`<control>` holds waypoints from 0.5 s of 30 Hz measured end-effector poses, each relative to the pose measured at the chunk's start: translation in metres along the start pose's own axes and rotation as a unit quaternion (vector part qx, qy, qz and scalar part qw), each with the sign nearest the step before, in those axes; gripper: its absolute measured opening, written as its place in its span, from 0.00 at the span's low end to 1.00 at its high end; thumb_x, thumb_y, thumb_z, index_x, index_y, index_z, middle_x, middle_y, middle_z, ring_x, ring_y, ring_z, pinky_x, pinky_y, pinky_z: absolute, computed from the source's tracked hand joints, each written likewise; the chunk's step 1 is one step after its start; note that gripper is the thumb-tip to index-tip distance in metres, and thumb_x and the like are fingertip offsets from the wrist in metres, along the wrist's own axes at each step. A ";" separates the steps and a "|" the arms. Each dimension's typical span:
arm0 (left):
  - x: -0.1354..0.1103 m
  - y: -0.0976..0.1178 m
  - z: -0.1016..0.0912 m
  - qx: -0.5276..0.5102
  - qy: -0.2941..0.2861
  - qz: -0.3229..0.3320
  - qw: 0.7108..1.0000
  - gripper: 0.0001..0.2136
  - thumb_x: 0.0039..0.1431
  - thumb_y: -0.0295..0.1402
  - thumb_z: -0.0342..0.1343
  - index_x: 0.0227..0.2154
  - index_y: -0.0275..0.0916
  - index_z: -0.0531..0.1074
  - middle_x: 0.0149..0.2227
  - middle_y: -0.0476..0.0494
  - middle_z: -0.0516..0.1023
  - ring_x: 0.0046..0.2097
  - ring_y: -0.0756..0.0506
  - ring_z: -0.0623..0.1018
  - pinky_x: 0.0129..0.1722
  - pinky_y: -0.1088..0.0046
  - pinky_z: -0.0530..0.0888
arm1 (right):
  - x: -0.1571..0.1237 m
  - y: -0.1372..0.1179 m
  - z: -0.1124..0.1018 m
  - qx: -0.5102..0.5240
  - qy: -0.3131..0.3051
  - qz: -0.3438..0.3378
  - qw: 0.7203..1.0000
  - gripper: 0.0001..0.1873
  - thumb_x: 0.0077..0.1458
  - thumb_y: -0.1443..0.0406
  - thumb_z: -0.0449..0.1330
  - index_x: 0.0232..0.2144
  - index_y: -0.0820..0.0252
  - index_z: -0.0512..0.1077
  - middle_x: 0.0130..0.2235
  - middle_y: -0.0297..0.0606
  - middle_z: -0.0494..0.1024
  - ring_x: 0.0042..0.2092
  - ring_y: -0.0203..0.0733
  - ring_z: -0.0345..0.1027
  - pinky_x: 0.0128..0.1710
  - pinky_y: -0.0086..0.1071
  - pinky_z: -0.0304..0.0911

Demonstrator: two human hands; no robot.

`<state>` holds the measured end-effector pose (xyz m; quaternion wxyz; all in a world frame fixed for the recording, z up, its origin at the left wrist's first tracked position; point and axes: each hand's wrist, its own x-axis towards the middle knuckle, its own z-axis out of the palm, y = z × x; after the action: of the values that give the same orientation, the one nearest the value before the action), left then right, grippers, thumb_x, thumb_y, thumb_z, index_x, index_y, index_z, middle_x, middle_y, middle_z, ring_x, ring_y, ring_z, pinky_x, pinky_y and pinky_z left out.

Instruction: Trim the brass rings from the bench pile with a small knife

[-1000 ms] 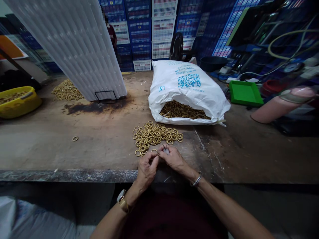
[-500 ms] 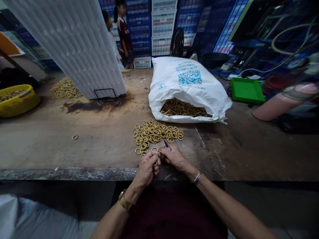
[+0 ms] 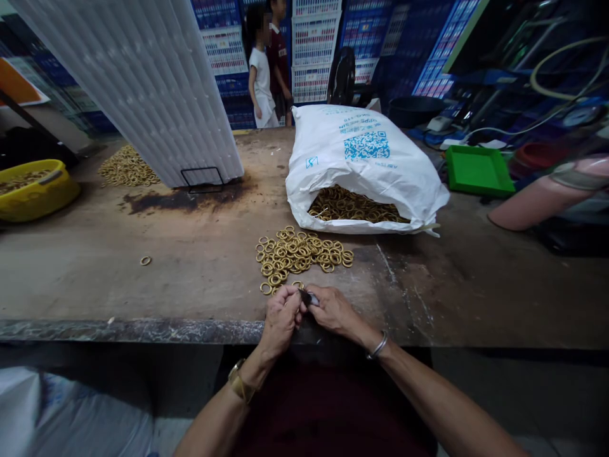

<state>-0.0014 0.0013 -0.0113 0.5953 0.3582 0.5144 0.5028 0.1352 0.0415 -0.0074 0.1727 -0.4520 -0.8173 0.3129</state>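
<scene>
From the head camera, we see the tabletop's (image 3: 200, 279) near edge running across in front of us, with both our hands low and close to it. To the left, a broad stretch of wood gives us room to move, with one lone ring (image 3: 146, 264) lying on it, well apart from the rest. The yellow basin (image 3: 38, 200) and the stack of white sheets (image 3: 157, 95) bound that side. On the right, open wood runs to the pink cylinder (image 3: 533, 200) and the green tray (image 3: 478, 168). Straight ahead is tighter: the white bag (image 3: 323, 133) lies just beyond the pile of rings (image 3: 299, 252).

The pile sits between the bag's open mouth and our hands, its near tip just beside our left fingers. Its rings are round, dull gold and loosely overlapped; more rings, looking darker, fill the mouth.

Our left hand (image 3: 281, 312) is closed in a pinch; what sits inside it, we cannot tell. Our right hand (image 3: 335, 310) grips a small dark-bladed tool (image 3: 305, 296), which points left against the left fingertips.
</scene>
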 end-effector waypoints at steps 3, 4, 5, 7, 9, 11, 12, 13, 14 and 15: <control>0.001 0.000 -0.001 0.018 0.007 0.009 1.000 0.15 0.52 0.45 0.53 0.29 0.36 0.65 0.20 0.54 0.67 0.17 0.57 0.61 0.15 0.82 0.58 | 0.001 -0.005 -0.002 -0.034 -0.023 0.012 0.999 0.09 0.48 0.71 0.49 0.28 0.60 0.70 0.24 0.34 0.72 0.24 0.34 0.59 0.25 0.26 0.48; 0.001 -0.001 -0.001 0.018 0.008 0.008 1.000 0.15 0.52 0.45 0.54 0.29 0.36 0.65 0.20 0.54 0.66 0.17 0.57 0.61 0.15 0.82 0.58 | 0.002 -0.006 -0.002 -0.051 -0.030 0.019 0.998 0.10 0.48 0.71 0.49 0.29 0.60 0.70 0.24 0.35 0.72 0.25 0.35 0.61 0.26 0.27 0.48; 0.001 -0.001 -0.002 0.013 0.007 0.005 1.000 0.15 0.52 0.45 0.54 0.29 0.36 0.65 0.20 0.54 0.66 0.16 0.57 0.61 0.15 0.82 0.57 | 0.003 -0.007 -0.002 -0.070 -0.036 0.027 0.997 0.10 0.48 0.71 0.50 0.30 0.60 0.70 0.25 0.36 0.73 0.25 0.36 0.62 0.26 0.27 0.48; -0.001 -0.001 -0.003 -0.010 0.004 -0.005 1.000 0.15 0.51 0.45 0.55 0.28 0.37 0.65 0.20 0.54 0.66 0.16 0.57 0.60 0.14 0.82 0.57 | 0.006 -0.004 -0.001 -0.111 -0.036 0.043 0.992 0.10 0.49 0.70 0.50 0.32 0.60 0.70 0.27 0.39 0.74 0.27 0.38 0.64 0.26 0.28 0.48; -0.006 0.002 -0.004 -0.041 -0.011 -0.017 0.999 0.14 0.51 0.44 0.56 0.29 0.37 0.65 0.20 0.55 0.66 0.16 0.57 0.60 0.14 0.82 0.57 | 0.011 0.002 -0.001 -0.141 -0.017 0.064 0.988 0.12 0.50 0.70 0.49 0.36 0.60 0.69 0.29 0.40 0.75 0.28 0.38 0.65 0.27 0.29 0.48; -0.013 0.008 -0.005 -0.081 -0.036 -0.032 0.996 0.14 0.51 0.43 0.56 0.31 0.37 0.66 0.20 0.55 0.66 0.16 0.57 0.60 0.14 0.81 0.57 | 0.016 0.010 -0.001 -0.155 0.010 0.089 0.984 0.14 0.50 0.70 0.49 0.40 0.60 0.68 0.31 0.40 0.75 0.30 0.38 0.66 0.29 0.28 0.49; -0.016 0.011 -0.005 -0.107 -0.047 -0.043 0.992 0.13 0.51 0.42 0.57 0.32 0.37 0.66 0.20 0.55 0.65 0.16 0.57 0.60 0.15 0.81 0.57 | 0.019 0.013 -0.002 -0.156 0.018 0.100 0.983 0.14 0.50 0.70 0.50 0.40 0.60 0.68 0.31 0.39 0.75 0.30 0.37 0.66 0.29 0.28 0.50; -0.019 0.014 -0.006 -0.138 -0.050 -0.058 0.987 0.13 0.51 0.42 0.57 0.32 0.37 0.66 0.19 0.56 0.65 0.16 0.57 0.59 0.15 0.81 0.57 | 0.021 0.015 -0.002 -0.154 0.025 0.101 0.983 0.13 0.50 0.70 0.50 0.39 0.60 0.68 0.31 0.38 0.75 0.31 0.37 0.66 0.30 0.28 0.50; -0.020 0.017 -0.007 -0.170 -0.047 -0.077 0.981 0.13 0.50 0.41 0.58 0.31 0.37 0.65 0.19 0.56 0.64 0.17 0.57 0.59 0.15 0.82 0.56 | 0.022 0.015 -0.002 -0.146 0.032 0.093 0.984 0.11 0.51 0.70 0.49 0.37 0.60 0.67 0.32 0.38 0.74 0.32 0.37 0.66 0.31 0.27 0.51; -0.021 0.019 -0.009 -0.198 -0.039 -0.099 0.974 0.14 0.49 0.41 0.59 0.31 0.37 0.65 0.20 0.55 0.65 0.17 0.58 0.59 0.15 0.82 0.56 | 0.023 0.013 -0.001 -0.133 0.036 0.084 0.987 0.11 0.52 0.70 0.49 0.37 0.61 0.67 0.33 0.39 0.74 0.34 0.37 0.66 0.32 0.27 0.52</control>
<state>-0.0136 -0.0157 0.0098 0.7208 0.2000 0.4134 0.5192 0.1318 0.0669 -0.0156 0.1138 -0.5490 -0.8039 0.1985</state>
